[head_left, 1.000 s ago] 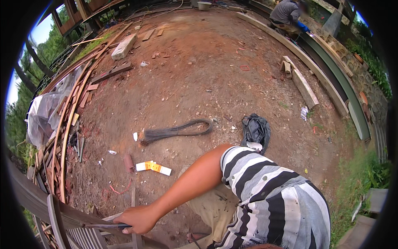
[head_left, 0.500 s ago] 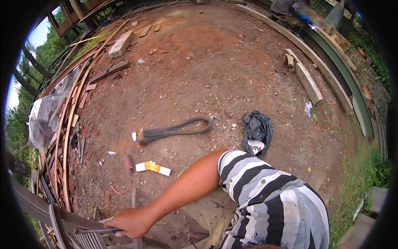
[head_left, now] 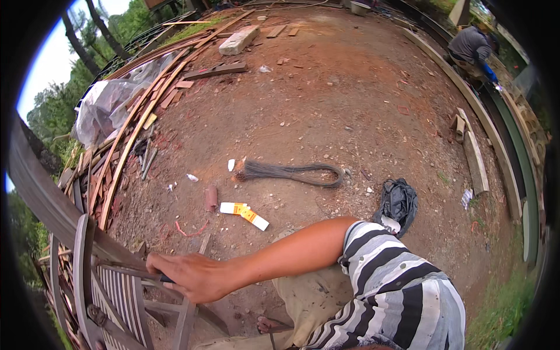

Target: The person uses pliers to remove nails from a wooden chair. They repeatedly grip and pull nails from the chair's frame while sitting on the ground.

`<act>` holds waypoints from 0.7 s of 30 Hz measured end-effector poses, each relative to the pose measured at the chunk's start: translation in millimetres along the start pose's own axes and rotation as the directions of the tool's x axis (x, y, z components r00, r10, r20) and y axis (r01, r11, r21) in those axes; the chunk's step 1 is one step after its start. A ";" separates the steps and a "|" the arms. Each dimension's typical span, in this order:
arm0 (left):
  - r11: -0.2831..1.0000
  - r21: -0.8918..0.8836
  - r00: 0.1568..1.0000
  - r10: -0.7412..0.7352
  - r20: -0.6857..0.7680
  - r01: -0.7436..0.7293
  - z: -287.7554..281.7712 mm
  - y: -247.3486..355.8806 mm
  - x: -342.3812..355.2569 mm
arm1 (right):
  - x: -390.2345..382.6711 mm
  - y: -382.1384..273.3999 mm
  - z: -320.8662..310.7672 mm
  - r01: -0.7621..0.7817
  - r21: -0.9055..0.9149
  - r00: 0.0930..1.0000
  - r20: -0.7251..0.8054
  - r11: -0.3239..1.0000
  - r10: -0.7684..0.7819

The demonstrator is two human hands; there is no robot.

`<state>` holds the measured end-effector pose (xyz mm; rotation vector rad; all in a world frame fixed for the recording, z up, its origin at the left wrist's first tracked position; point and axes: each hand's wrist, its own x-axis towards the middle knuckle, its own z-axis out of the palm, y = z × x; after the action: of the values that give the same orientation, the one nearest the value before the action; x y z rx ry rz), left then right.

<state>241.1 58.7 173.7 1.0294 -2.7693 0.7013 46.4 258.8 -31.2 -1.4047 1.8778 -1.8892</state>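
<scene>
My right hand (head_left: 189, 276) reaches across to the lower left with its fingers curled round a slim dark tool (head_left: 167, 279). Only the black end and a thin length of the tool show, so its kind is unclear. The hand rests against a weathered slatted wooden frame (head_left: 87, 256), whose thick rail (head_left: 49, 189) rises toward the left edge. My left hand is out of sight. Below the forearm are my khaki trouser leg (head_left: 312, 291) and a foot (head_left: 269, 324).
Beyond my arm lie a looped wire bundle (head_left: 291, 171), a reddish-brown cylinder (head_left: 211, 198), an orange-and-white carton (head_left: 245, 214) and a black plastic bag (head_left: 398, 201). Timber strips (head_left: 153, 105) line the left. A person (head_left: 471, 49) crouches by long beams (head_left: 466, 87), a bright spark at their blue glove.
My view has swung left and lower, so the ground objects sit further right. More of the wooden frame and my foot shows. My right hand keeps its grip by the frame.
</scene>
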 end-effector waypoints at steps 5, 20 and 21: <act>0.979 -0.080 0.957 0.165 -0.239 -0.188 22.0 -17.7 16.8 | 15.5 -19.0 -21.2 0.119 -0.340 0.990 -0.030 0.933 -0.137; 0.951 0.046 0.912 0.305 -0.274 -0.304 26.3 -39.8 7.2 | 113.5 14.7 -24.6 0.415 -0.872 0.757 0.172 0.261 -0.631; 0.954 0.027 0.916 0.293 -0.273 -0.297 26.0 -39.0 7.9 | 120.8 18.3 -24.4 0.433 -0.857 0.745 0.164 0.281 -0.647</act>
<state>261.6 16.3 167.6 0.4660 -2.6993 0.7887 -46.3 192.6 19.1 -2.5121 3.0004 -1.2067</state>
